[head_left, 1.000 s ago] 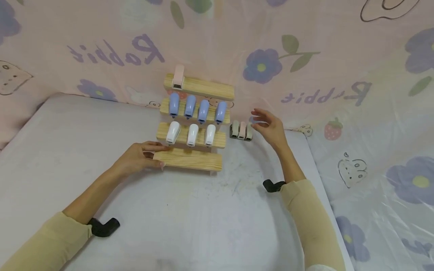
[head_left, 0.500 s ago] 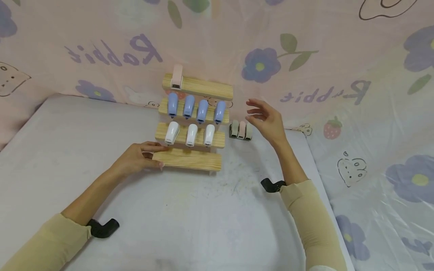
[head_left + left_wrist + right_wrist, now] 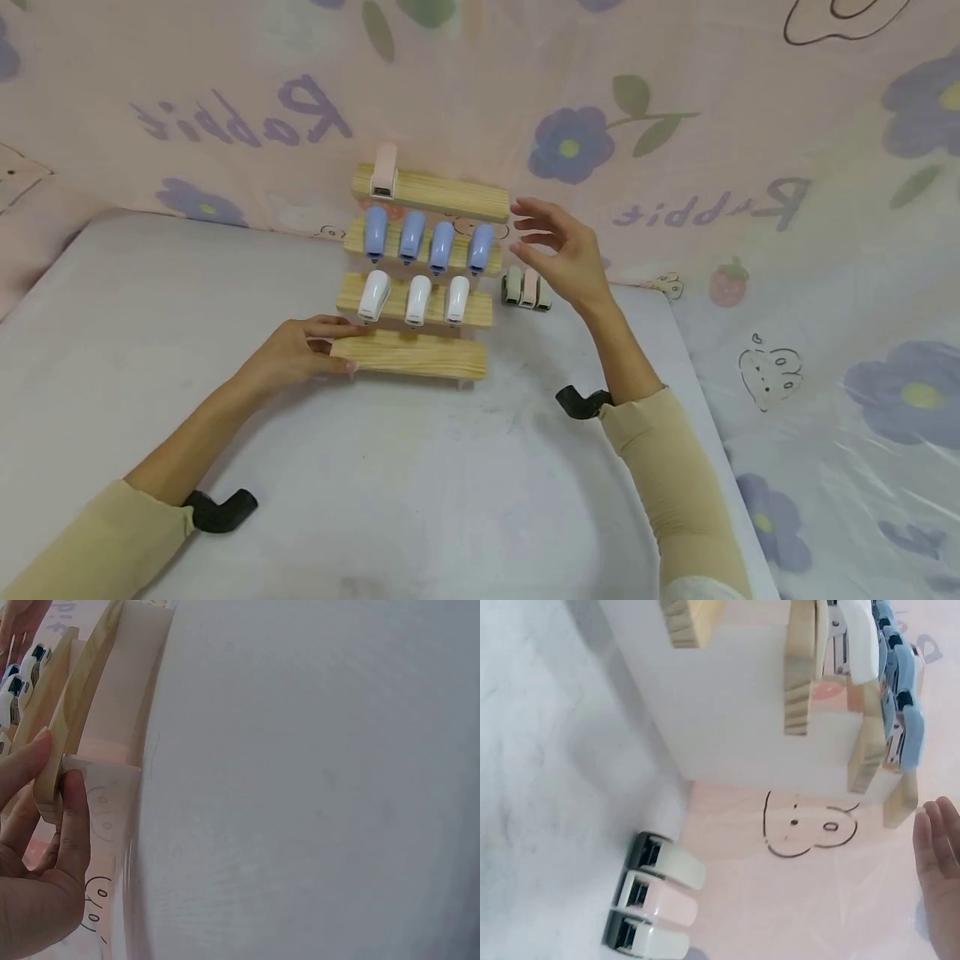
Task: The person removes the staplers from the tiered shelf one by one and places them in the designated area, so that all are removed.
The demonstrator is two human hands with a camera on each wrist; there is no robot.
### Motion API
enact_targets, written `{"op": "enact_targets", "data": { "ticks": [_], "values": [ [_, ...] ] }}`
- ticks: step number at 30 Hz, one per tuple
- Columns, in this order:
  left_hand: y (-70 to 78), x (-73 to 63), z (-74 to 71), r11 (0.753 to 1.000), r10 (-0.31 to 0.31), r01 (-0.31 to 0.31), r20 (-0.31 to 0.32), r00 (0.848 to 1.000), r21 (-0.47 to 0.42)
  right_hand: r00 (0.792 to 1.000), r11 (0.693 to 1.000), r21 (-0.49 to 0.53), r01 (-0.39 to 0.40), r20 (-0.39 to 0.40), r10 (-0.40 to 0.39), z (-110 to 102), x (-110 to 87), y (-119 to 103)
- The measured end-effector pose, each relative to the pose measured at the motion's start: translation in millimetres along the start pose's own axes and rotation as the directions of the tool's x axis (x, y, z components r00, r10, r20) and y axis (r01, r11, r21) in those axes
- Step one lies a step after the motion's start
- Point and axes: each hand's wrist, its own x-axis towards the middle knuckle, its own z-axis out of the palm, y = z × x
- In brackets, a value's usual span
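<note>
A tiered wooden display rack (image 3: pixel 420 357) stands at the back of the table. My left hand (image 3: pixel 288 357) pinches the left end of its lowest board, thumb and fingers on opposite faces in the left wrist view. A pink stapler (image 3: pixel 385 171) sits at the left of the top board (image 3: pixel 457 193). Several blue staplers (image 3: pixel 441 247) line the second tier, and three white staplers (image 3: pixel 418 301) the third. My right hand (image 3: pixel 567 250) is raised beside the rack's upper right end, fingers slightly bent and holding nothing.
Three small staplers, green (image 3: pixel 512 285), pink (image 3: pixel 528 287) and green (image 3: pixel 667 868), stand side by side on the table right of the rack, below my right hand. A patterned curtain (image 3: pixel 450 100) hangs behind the rack. Black curved pieces (image 3: pixel 221 511) stick out at both sleeve cuffs.
My right hand has moved left and upward, from above the small staplers toward the top board's right end. My left hand keeps its grip on the lowest board.
</note>
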Motion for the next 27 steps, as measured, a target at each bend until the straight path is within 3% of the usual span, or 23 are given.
{"op": "enact_targets", "data": {
  "ticks": [8, 13, 20, 27],
  "values": [
    [-2.5, -2.0, -2.4, 1.0, 0.013, -0.013, -0.005, 1.0, 0.013, 0.997, 0.998, 0.03, 0.053, 0.049, -0.055, 19, 18.4, -16],
    [-0.4, -0.1, -1.5, 1.0, 0.012, -0.012, 0.002, 1.0, 0.011, 0.994, 0.998, -0.011, 0.064, 0.084, -0.063, 24, 27.4, -25],
    [2.3, 2.4, 0.1, 1.0, 0.008, -0.008, 0.002, 1.0, 0.016, 0.99, 1.0, -0.024, 0.014, 0.138, -0.01, 31, 38.8, -33],
    [-1.6, 0.1, 0.5, 1.0, -0.001, 0.001, -0.005, 1.0, -0.019, 0.98, 0.995, 0.004, -0.098, 0.175, 0.096, 42, 49.8, -38]
  ]
}}
